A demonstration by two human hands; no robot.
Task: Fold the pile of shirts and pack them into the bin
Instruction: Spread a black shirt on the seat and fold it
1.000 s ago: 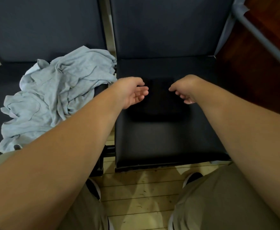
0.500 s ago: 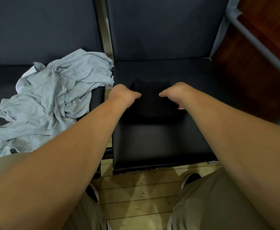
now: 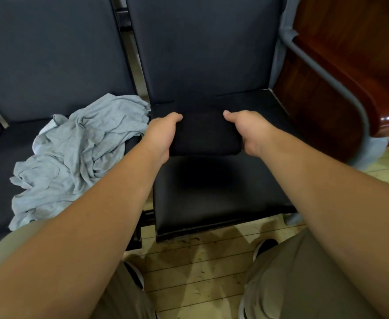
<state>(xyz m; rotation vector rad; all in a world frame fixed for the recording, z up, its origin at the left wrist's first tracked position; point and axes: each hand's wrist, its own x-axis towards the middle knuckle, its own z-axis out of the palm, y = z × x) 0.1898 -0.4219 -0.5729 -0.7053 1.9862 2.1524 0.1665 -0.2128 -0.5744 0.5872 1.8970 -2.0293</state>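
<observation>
Gripping a folded black shirt (image 3: 204,134) by its two short sides: left hand (image 3: 162,137) clamped on the left edge, right hand (image 3: 246,132) on the right edge, thumbs on top, fingers tucked underneath and out of sight. Held over the black chair seat (image 3: 212,194), apparently lifted just clear of it, to judge by the dark shadow below. Crumpled and unfolded on the neighbouring seat to the left: a pile of grey shirts (image 3: 80,153). No bin anywhere in view.

Likely light, soft and limp, with no stiffness beyond its own layers; prone to sagging in the middle and slipping open if carried by one edge. Best supported from beneath on both sides, as here, pinching all layers together and keeping it level. Not slippery, not fragile; no need to squeeze hard. For the grey pile, better to take one shirt by the shoulders and shake it flat than to drag at a bunched fold.
</observation>
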